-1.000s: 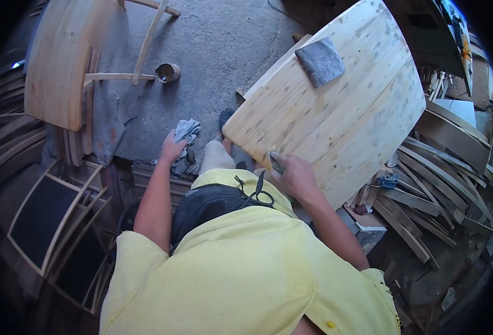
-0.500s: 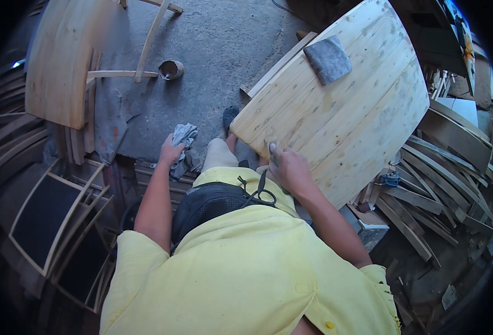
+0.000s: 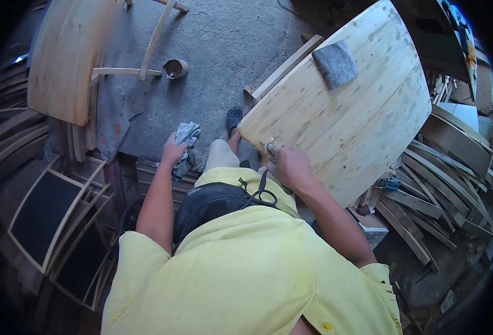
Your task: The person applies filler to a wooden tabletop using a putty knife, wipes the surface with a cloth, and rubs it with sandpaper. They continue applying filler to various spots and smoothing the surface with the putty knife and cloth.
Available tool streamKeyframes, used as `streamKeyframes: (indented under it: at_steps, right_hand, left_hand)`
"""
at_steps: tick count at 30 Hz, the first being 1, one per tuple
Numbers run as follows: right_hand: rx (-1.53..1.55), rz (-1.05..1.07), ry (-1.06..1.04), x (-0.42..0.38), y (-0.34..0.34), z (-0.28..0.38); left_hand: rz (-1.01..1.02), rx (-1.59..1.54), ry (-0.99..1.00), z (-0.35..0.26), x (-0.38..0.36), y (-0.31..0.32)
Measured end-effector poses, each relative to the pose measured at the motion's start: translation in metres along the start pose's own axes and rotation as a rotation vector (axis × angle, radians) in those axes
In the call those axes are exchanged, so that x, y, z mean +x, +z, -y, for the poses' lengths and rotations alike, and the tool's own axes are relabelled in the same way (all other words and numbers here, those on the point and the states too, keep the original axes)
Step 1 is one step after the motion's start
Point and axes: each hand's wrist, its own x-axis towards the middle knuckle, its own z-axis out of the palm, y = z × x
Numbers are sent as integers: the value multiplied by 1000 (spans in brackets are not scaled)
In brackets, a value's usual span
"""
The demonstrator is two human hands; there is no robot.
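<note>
My left hand (image 3: pixel 172 151) is closed on a crumpled grey rag (image 3: pixel 187 135), held out over the floor to the left of my leg. My right hand (image 3: pixel 291 164) is at the near left corner of a pale wooden tabletop (image 3: pixel 347 117), with its fingers closed around something small. A light tip of it shows by the fingertips, against the board's edge, but its kind is not clear. A grey, dusty square sheet (image 3: pixel 334 65) lies flat on the tabletop, beyond my right hand. Patches of filler-like marks dot the wood.
An open can (image 3: pixel 175 68) stands on the concrete floor beside thin wooden legs. Another wooden top (image 3: pixel 62 67) is at the left. Black-panelled frames (image 3: pixel 45 215) lean at lower left. Curved wood offcuts (image 3: pixel 442 173) and a blue tool (image 3: pixel 390 182) lie at the right.
The view has shifted slightly, so the tabletop and the can sit a little further right. My right hand has moved slightly along the tabletop's corner; my left still grips the rag.
</note>
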Motion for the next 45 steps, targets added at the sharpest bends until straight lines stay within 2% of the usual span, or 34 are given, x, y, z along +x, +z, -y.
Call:
streamKeyframes:
  at_steps: [3,5,10,15,18,24,26,29,32,36,38,41,45]
  right_hand:
    - [71,-49,23,12,-28,9]
    - [78,-158,65,25,-38,12]
    - [56,-147,35,32,-15,-2]
    - [83,-97,-3,31,-33,4]
    - [102,-180,50,38,-31,5]
    - [103,20,62,40,-49,6]
    - [144,-223,72,48,-54,5]
    - [87,-127,150,57,-36,0]
    - [67,-65,108,51,-33,-1]
    - [78,-67,89,52,-48,1]
    - [102,-186,115,58,-43,2]
    - [141,-112,86,48,-32,8]
    - [195,-52,124,50,-51,5]
  left_hand:
    - [34,31,-7,-9,-5,-6]
    - [41,20,-25,-8,-5,-7]
    - [42,15,-42,-7,-6,-6]
    - [53,11,-9,-6,-2,-7]
    - [34,16,-35,-17,-6,-9]
    - [39,26,-26,-21,-4,-11]
    - [32,14,-19,-19,-5,-11]
    - [24,-2,-12,-24,-8,-12]
    - [39,-5,-18,-22,-7,-12]
    - [3,21,-3,-14,-1,-8]
    - [23,8,-16,-22,-3,-13]
    - [37,7,-20,-22,0,-12]
    - [57,43,-30,-23,2,-14]
